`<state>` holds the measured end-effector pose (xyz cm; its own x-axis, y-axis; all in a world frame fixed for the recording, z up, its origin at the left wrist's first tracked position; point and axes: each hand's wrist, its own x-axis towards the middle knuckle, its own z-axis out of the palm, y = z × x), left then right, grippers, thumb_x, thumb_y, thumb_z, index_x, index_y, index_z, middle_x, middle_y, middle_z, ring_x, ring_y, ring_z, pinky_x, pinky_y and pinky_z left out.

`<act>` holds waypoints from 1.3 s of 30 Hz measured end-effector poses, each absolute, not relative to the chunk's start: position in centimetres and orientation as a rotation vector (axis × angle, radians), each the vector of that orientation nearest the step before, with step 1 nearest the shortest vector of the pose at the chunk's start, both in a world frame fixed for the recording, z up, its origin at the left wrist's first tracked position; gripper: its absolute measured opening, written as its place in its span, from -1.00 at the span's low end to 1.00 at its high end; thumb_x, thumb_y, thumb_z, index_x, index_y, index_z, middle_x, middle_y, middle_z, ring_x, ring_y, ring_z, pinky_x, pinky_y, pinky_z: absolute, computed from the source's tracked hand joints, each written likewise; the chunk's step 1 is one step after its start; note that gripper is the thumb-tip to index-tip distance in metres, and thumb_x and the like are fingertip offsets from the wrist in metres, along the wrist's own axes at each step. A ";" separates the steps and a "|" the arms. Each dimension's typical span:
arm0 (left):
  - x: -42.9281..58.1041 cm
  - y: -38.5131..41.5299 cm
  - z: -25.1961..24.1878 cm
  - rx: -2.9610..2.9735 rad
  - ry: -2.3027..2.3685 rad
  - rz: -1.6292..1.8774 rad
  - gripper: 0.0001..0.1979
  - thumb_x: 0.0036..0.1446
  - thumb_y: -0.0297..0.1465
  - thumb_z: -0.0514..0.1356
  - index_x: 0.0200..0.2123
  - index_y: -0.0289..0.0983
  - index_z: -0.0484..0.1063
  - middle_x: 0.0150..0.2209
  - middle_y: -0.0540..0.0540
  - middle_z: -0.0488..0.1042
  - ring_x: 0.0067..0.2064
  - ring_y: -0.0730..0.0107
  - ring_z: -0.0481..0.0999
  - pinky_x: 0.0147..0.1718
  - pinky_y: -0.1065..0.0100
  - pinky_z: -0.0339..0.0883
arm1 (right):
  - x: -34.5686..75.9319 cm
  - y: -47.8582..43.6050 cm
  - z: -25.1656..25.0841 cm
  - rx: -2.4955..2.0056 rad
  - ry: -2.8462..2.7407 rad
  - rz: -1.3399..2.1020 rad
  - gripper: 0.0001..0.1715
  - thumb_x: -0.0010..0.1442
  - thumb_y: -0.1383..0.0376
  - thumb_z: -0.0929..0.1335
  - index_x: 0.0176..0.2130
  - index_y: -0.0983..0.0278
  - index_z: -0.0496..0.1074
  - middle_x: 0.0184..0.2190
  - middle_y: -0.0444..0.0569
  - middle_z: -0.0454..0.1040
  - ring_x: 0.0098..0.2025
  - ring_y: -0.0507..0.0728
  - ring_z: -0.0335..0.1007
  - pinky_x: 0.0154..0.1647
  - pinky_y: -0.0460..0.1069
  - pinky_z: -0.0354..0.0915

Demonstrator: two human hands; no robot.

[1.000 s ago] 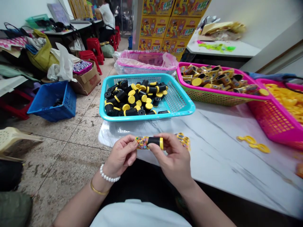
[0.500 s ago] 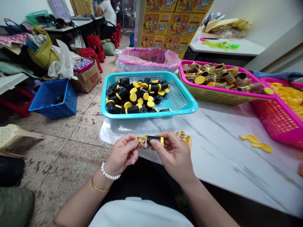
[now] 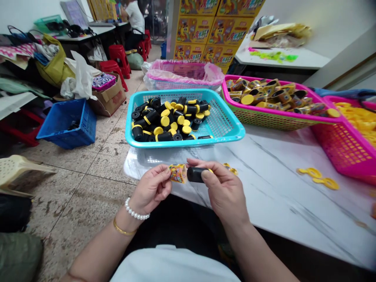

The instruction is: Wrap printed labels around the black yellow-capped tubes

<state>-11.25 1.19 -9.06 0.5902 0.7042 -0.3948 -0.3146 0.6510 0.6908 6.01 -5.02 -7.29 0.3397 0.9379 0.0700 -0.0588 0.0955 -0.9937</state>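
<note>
My left hand (image 3: pixel 155 182) pinches a small printed yellow wrapper sleeve (image 3: pixel 178 173) by its left end; the right end gapes open. My right hand (image 3: pixel 225 186) grips a black cylinder (image 3: pixel 195 174) with a yellow cap, mostly covered by the fingers. The cylinder's bare end faces the sleeve's mouth, with a narrow gap between them. Both are held above the table's front edge. Behind my right hand, partly hidden, lie more yellow printed pieces (image 3: pixel 232 170). Just beyond my hands, a turquoise basket (image 3: pixel 185 144) holds many black cylinders with yellow caps (image 3: pixel 165 120).
A pink basket (image 3: pixel 273 117) holds wrapped cylinders; another pink basket (image 3: pixel 342 152) holds yellow plastic parts. Two yellow ring pieces (image 3: pixel 325 183) lie on the marbled table (image 3: pixel 282 196). A blue crate (image 3: pixel 67 123) stands on the floor at left. A person (image 3: pixel 135 19) sits far back.
My right hand has drawn the black cylinder to the right, away from the sleeve, so they are now apart. My left hand keeps its pinch on the sleeve.
</note>
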 end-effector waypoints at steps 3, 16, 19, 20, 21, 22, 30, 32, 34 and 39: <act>-11.2 1.3 -8.9 0.586 0.710 0.635 -0.62 -0.03 -0.24 0.44 -0.31 -0.29 0.34 -0.65 0.09 0.37 -0.76 0.70 0.10 -0.79 0.60 -0.25 | 5.5 -4.7 -7.4 -1.244 -0.950 0.980 -0.69 0.16 0.04 0.48 -0.29 0.21 0.49 -0.09 0.04 0.65 -0.07 0.20 0.60 -0.03 0.10 0.51; -11.3 1.7 -8.6 0.507 0.655 0.651 -0.67 -0.07 -0.31 0.47 -0.40 -0.35 0.41 -0.64 0.09 0.35 -0.76 0.76 0.06 -0.77 0.59 -0.21 | 5.3 -5.2 -8.2 -1.318 -1.443 0.440 -0.74 0.15 0.38 0.46 -0.15 0.12 0.44 -0.18 -0.04 0.57 -0.16 0.17 0.55 -0.15 0.07 0.51; -11.4 1.8 -8.7 0.528 0.625 0.621 -0.68 -0.03 -0.29 0.45 -0.40 -0.32 0.39 -0.72 0.12 0.29 -0.77 0.72 0.03 -0.79 0.59 -0.19 | 5.3 -5.3 -8.4 -1.290 -1.400 0.481 -0.72 0.16 0.36 0.47 -0.13 0.12 0.44 -0.16 -0.01 0.57 -0.12 0.19 0.55 -0.15 0.07 0.51; -11.4 1.7 -8.8 0.538 0.614 0.613 -0.68 -0.02 -0.27 0.44 -0.41 -0.30 0.37 -0.75 0.13 0.26 -0.78 0.71 0.01 -0.79 0.59 -0.20 | 5.4 -5.3 -8.4 -1.283 -1.377 0.522 -0.74 0.17 0.34 0.46 -0.12 0.13 0.43 -0.15 -0.01 0.57 -0.11 0.19 0.55 -0.14 0.07 0.52; -11.5 1.7 -8.8 0.547 0.606 0.609 -0.67 0.00 -0.25 0.43 -0.41 -0.29 0.36 -0.77 0.14 0.23 -0.79 0.69 0.00 -0.80 0.59 -0.21 | 5.4 -5.3 -8.4 -1.277 -1.356 0.571 -0.76 0.18 0.33 0.46 -0.12 0.13 0.44 -0.14 0.00 0.58 -0.10 0.19 0.56 -0.13 0.07 0.52; -11.5 1.7 -8.8 0.555 0.603 0.608 -0.67 0.00 -0.24 0.43 -0.41 -0.28 0.35 -0.78 0.14 0.23 -0.79 0.69 0.00 -0.80 0.59 -0.21 | 5.5 -5.4 -8.3 -1.274 -1.340 0.619 -0.78 0.20 0.32 0.45 -0.13 0.14 0.44 -0.15 0.00 0.58 -0.10 0.19 0.57 -0.13 0.06 0.52; -11.4 1.8 -9.1 0.559 0.619 0.640 -0.68 0.00 -0.27 0.43 -0.38 -0.34 0.40 -0.71 0.12 0.29 -0.77 0.72 0.03 -0.78 0.59 -0.21 | 6.1 -5.2 -6.9 -1.373 -1.552 0.572 -0.84 0.15 0.36 0.44 -0.26 0.19 0.38 -0.12 -0.01 0.64 -0.23 0.13 0.60 -0.39 -0.05 0.41; -11.4 1.7 -9.1 0.566 0.624 0.637 -0.67 -0.01 -0.26 0.44 -0.38 -0.33 0.40 -0.72 0.12 0.29 -0.77 0.71 0.05 -0.78 0.59 -0.21 | 6.0 -5.1 -7.0 -1.372 -1.560 0.514 -0.83 0.14 0.38 0.44 -0.26 0.19 0.38 -0.14 -0.02 0.65 -0.29 0.10 0.60 -0.42 -0.06 0.39; -11.5 1.4 -9.1 0.580 0.642 0.635 -0.66 -0.03 -0.24 0.45 -0.38 -0.32 0.40 -0.73 0.11 0.30 -0.77 0.70 0.08 -0.78 0.59 -0.22 | 5.9 -5.0 -7.4 -1.373 -1.503 0.480 -0.82 0.14 0.37 0.45 -0.24 0.19 0.39 -0.18 -0.02 0.64 -0.31 0.10 0.59 -0.40 -0.05 0.42; -11.5 0.9 -8.7 0.632 0.669 0.618 -0.59 -0.07 -0.20 0.48 -0.31 -0.34 0.44 -0.67 0.07 0.39 -0.77 0.71 0.10 -0.80 0.59 -0.26 | 5.3 -5.0 -9.0 -1.253 -1.259 0.519 -0.78 0.14 0.36 0.49 -0.22 0.18 0.42 -0.24 -0.05 0.62 -0.22 0.13 0.60 -0.21 0.02 0.53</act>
<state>-11.51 0.94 -8.74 0.6262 0.6894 -0.3642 -0.3085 0.6481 0.6963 5.32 -5.01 -9.02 0.3085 0.8576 0.4114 0.3185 0.3144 -0.8943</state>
